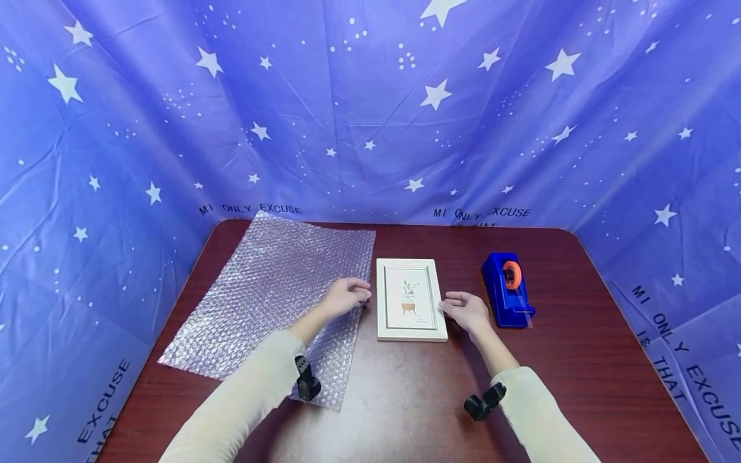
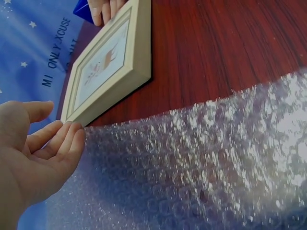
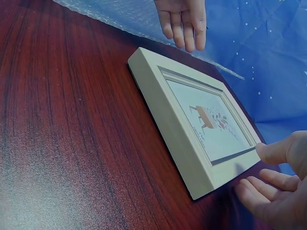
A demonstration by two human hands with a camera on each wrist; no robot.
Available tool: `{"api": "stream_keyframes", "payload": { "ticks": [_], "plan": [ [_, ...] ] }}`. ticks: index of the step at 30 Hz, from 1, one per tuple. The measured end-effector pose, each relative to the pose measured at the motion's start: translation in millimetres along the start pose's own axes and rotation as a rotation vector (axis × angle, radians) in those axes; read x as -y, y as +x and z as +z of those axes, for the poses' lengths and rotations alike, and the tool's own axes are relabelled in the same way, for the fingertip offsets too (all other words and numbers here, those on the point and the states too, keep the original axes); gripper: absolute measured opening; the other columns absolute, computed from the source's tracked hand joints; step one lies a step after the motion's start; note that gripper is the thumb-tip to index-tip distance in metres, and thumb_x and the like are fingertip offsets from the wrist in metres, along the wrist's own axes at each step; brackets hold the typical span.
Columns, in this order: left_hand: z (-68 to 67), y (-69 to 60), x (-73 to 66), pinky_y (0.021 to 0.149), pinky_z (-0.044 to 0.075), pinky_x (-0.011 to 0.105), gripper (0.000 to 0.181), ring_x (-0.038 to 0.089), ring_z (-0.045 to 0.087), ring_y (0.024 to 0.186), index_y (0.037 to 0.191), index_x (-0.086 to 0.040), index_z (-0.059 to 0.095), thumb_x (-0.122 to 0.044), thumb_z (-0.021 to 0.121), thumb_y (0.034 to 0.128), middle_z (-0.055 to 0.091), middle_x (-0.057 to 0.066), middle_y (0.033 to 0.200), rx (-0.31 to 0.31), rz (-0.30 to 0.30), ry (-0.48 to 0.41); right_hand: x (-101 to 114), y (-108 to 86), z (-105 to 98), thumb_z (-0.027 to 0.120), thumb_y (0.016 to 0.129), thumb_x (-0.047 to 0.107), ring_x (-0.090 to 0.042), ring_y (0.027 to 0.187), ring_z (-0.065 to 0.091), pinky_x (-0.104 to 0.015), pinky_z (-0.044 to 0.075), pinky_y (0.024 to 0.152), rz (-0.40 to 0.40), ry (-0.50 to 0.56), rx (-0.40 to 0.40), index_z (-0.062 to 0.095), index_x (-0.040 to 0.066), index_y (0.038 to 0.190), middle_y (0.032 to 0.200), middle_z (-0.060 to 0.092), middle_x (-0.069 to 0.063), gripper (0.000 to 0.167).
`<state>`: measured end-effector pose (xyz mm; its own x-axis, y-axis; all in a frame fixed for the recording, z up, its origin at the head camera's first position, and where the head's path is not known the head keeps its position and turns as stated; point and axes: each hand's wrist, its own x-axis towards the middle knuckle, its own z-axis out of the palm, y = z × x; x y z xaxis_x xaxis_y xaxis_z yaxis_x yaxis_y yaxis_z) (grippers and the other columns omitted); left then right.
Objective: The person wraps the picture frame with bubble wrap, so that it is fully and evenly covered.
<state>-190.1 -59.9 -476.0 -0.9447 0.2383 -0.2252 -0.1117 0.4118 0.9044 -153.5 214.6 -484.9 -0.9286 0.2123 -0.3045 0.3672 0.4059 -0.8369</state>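
Left arm [image 1: 249,393]: cream-sleeved, slanting up-right from head view's lower left | left hand [image 1: 346,297]: mid-view, fingers loosely extended rightward, thumb apart in left wrist view | right arm [image 1: 541,408]: cream-sleeved, slanting up-left from lower right | right hand [image 1: 467,312]: right of centre, fingers pointing left, thumb apart in right wrist view

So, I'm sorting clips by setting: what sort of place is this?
Probably a makeshift recording booth: a starry curtain hangs on three sides of the table, and two wrist cameras show.

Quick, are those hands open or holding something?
Left hand: open, empty, by the clear plastic bubble wrap.
Right hand: open, at the right edge of the cream rectangular picture frame.
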Motion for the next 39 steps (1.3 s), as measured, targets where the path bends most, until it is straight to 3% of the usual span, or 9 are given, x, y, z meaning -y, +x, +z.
{"api": "stream_keyframes", "payload": {
  "ticks": [4, 6, 11, 12, 14, 32, 39],
  "plan": [
    [5.4, 4.4, 4.1, 0.077, 0.059, 0.032, 0.032, 0.029, 0.071, 0.087, 0.115, 0.008, 0.063, -0.005, 0.063, 0.0862, 0.072, 0.022, 0.106, 0.015, -0.005, -0.03, -4, 2.5, 0, 0.066, 0.087, 0.009, 0.001, 0.073, 0.066, -0.021, 0.059, 0.072, -0.007, 0.056, 0.029, 0.058, -0.012, 0.122, 0.108, 0.071, -0.024, 0.042],
    [6.5, 6.7, 9.5, 0.072, 0.059, 0.029, 0.029, 0.023, 0.071, 0.079, 0.11, 0.004, 0.067, -0.01, 0.066, 0.0853, 0.074, 0.017, 0.098, 0.022, 0.048, -0.054, -5, 3.5, 0, 0.065, 0.087, 0.008, 0.001, 0.073, 0.066, -0.022, 0.06, 0.072, -0.009, 0.074, 0.039, 0.057, -0.013, 0.123, 0.106, 0.072, -0.024, 0.042],
    [11.9, 6.9, 8.3, 0.07, 0.059, 0.03, 0.026, 0.028, 0.071, 0.078, 0.108, 0.003, 0.067, -0.01, 0.066, 0.0858, 0.074, 0.018, 0.098, 0.005, 0.027, -0.063, -7, 4.7, -1, 0.065, 0.087, 0.007, 0.002, 0.072, 0.065, -0.024, 0.06, 0.075, -0.005, 0.082, 0.056, 0.056, -0.013, 0.123, 0.107, 0.071, -0.025, 0.042],
    [13.1, 5.1, 3.9, 0.072, 0.06, 0.033, 0.028, 0.033, 0.071, 0.082, 0.111, 0.005, 0.066, -0.007, 0.064, 0.0863, 0.073, 0.022, 0.103, 0.0, -0.019, -0.051, -7, 5.0, -1, 0.065, 0.088, 0.007, 0.002, 0.072, 0.065, -0.025, 0.06, 0.075, -0.005, 0.08, 0.057, 0.057, -0.013, 0.123, 0.108, 0.071, -0.025, 0.042],
    [15.7, 6.1, 4.5, 0.072, 0.06, 0.033, 0.028, 0.035, 0.071, 0.085, 0.112, 0.007, 0.065, -0.005, 0.063, 0.0872, 0.072, 0.024, 0.104, -0.006, -0.029, -0.055, -6, 5.4, 0, 0.065, 0.088, 0.007, 0.001, 0.073, 0.066, -0.026, 0.06, 0.076, -0.003, 0.076, 0.058, 0.057, -0.012, 0.123, 0.107, 0.071, -0.025, 0.041],
    [22.6, 9.9, 6.5, 0.07, 0.06, 0.031, 0.027, 0.03, 0.072, 0.084, 0.113, 0.004, 0.064, -0.01, 0.061, 0.0899, 0.072, 0.023, 0.103, -0.025, -0.088, -0.056, -9, 6.5, 3, 0.066, 0.087, 0.007, -0.002, 0.072, 0.067, -0.029, 0.06, 0.079, 0.014, 0.104, 0.047, 0.058, -0.013, 0.121, 0.101, 0.073, -0.021, 0.04],
    [26.6, 12.4, 8.9, 0.061, 0.057, 0.027, 0.028, 0.023, 0.071, 0.076, 0.113, 0.003, 0.065, -0.012, 0.062, 0.0891, 0.073, 0.021, 0.098, -0.025, -0.107, -0.016, -8, 6.7, 7, 0.066, 0.087, 0.01, 0.001, 0.07, 0.064, -0.019, 0.058, 0.071, 0.014, 0.035, 0.033, 0.061, -0.01, 0.119, 0.106, 0.072, -0.023, 0.038]
  ]
}}
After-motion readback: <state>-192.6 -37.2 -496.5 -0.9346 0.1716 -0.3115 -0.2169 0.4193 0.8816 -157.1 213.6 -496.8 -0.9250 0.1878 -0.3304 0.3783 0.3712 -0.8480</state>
